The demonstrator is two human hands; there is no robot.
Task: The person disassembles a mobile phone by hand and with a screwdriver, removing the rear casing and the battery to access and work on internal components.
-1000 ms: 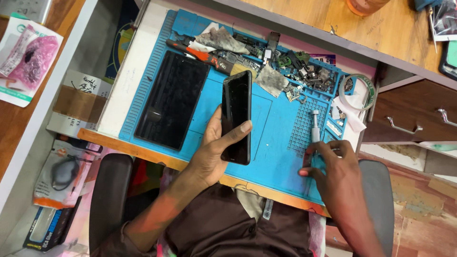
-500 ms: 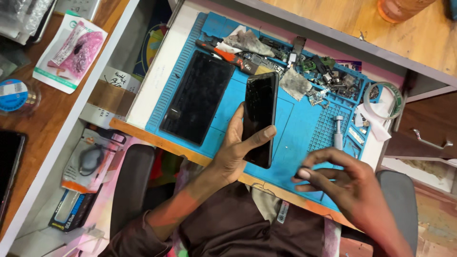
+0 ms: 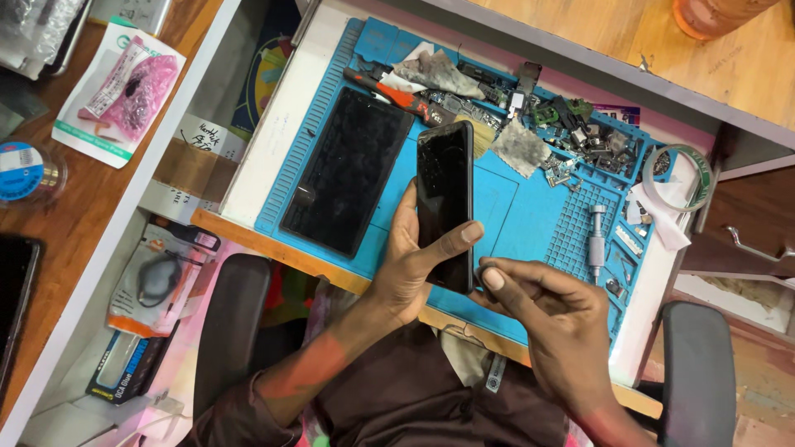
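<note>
My left hand [image 3: 414, 265] grips a black smartphone [image 3: 445, 194] by its lower end, screen up, above the blue work mat [image 3: 513, 215]. My right hand [image 3: 551, 323] is right beside the phone's bottom edge, thumb and forefinger pinched together at the corner; whether they pinch something small I cannot tell. A larger black tablet-like slab [image 3: 346, 170] lies flat on the mat to the left of the phone. A small metal screwdriver [image 3: 596, 240] lies on the mat's gridded part to the right.
Loose phone parts, grey cloths and a red-handled tool [image 3: 389, 89] crowd the mat's far edge. A tape roll [image 3: 681, 178] sits at the right. A wooden desk with a pink packet [image 3: 124, 91] lies left; packaged items are below it. Chair arms flank my lap.
My right hand left the spot by the screwdriver and moved left to the phone's bottom edge, fingers pinching. The left hand keeps holding the phone. The camera shifted.
</note>
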